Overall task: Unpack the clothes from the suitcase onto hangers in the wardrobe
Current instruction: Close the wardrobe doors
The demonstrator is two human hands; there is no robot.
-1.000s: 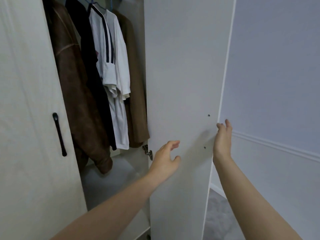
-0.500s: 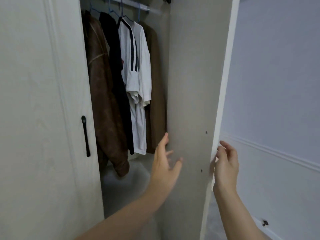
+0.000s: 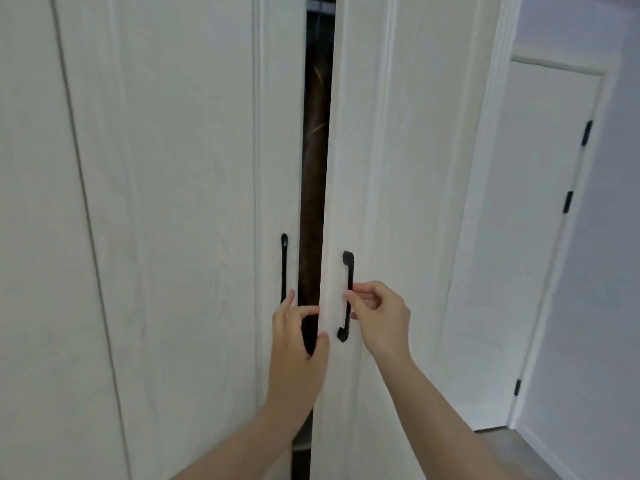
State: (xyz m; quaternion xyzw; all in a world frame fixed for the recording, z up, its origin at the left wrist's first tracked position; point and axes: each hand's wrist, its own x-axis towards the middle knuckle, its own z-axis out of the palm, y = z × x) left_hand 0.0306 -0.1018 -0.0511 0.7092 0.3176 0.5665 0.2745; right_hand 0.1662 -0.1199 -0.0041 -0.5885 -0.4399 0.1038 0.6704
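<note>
Right hand (image 3: 379, 320) pinched the right door's black handle (image 3: 347, 296) to steer it; left hand (image 3: 298, 336), fingers spread, braced the door edge (image 3: 325, 202) across the narrow gap.

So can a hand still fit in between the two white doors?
Only just. A dark slit runs between the left door and the right door, free above the handles. Lower down it is crowded: the left hand spans the slit, and the right hand holds the right handle.
</note>
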